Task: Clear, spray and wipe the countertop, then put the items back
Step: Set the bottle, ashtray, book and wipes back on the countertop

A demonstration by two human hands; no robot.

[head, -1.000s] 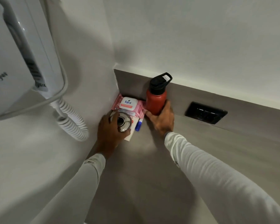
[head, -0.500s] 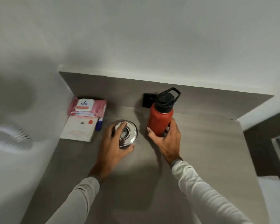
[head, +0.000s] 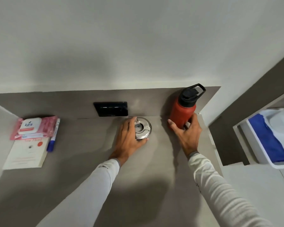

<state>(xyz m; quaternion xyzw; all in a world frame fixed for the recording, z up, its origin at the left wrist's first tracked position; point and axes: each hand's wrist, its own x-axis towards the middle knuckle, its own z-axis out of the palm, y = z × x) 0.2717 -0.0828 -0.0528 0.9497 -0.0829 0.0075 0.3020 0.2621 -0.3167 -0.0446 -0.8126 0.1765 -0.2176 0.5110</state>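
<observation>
A red water bottle (head: 182, 114) with a black looped cap stands upright in the back right corner of the grey countertop (head: 92, 169), and my right hand (head: 188, 134) is wrapped around its base. My left hand (head: 129, 139) grips a round shiny steel container (head: 143, 128) near the back wall. At the far left lie a pink pack of wipes (head: 34, 127), a white book (head: 27, 154) partly under the pack, and a blue marker (head: 53, 136) beside them.
A black socket plate (head: 111, 108) is set in the grey backsplash behind the steel container. Right of the countertop, a lower white shelf holds a white tray (head: 259, 154) with a blue cloth (head: 269, 140) and a white object in it.
Both hands carried the bottle and the steel container to the right, away from the wipes, book and marker in the left corner. The bottle now stands in the right corner.
</observation>
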